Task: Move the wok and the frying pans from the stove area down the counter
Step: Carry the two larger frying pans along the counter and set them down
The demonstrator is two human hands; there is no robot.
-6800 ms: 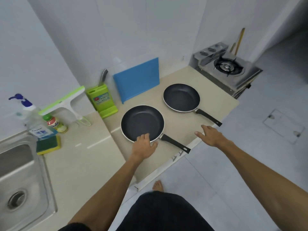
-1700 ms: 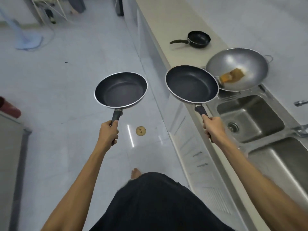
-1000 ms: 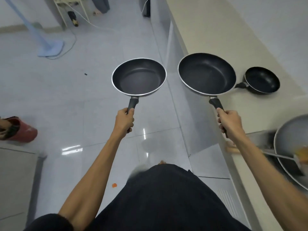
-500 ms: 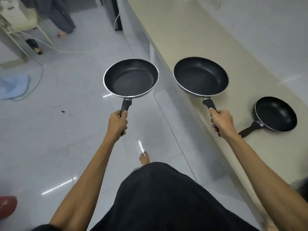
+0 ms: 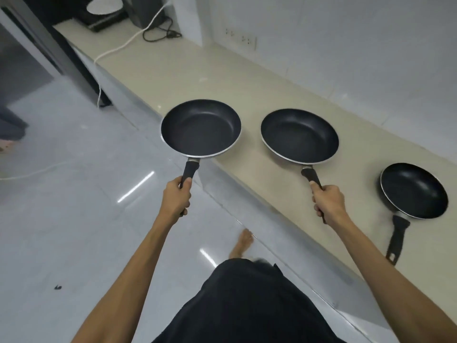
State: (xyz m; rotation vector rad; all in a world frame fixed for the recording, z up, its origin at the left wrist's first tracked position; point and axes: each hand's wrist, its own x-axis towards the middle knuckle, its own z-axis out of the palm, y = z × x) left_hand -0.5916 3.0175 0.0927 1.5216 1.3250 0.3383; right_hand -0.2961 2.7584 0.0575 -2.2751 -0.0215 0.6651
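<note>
While three black round non-stick frying pans with silver rims are in view, only one of them rests on the long beige stone bench [image 5: 197, 70]: the smallest pan [image 5: 414, 190] sits near the bench's front edge at the right, its black handle pointing toward that edge. The other two pans are held in the air, one per hand. The left hand [image 5: 176, 199] is closed around the black handle of the left pan [image 5: 200, 127], which hangs level over the bench's front edge, partly above the glossy grey tiled floor [image 5: 61, 206]. The right hand [image 5: 328, 203] is closed around the black handle of the right pan [image 5: 299, 135], which is held above the bench surface, tilted slightly, between the left pan and the smallest pan. At the bench's far end lie one white cable [image 5: 128, 43] and one black cable [image 5: 160, 33], beside a dark appliance [image 5: 103, 13]. One bare foot [image 5: 243, 242] shows on the floor just beside the bench front. No wok is in view.
</note>
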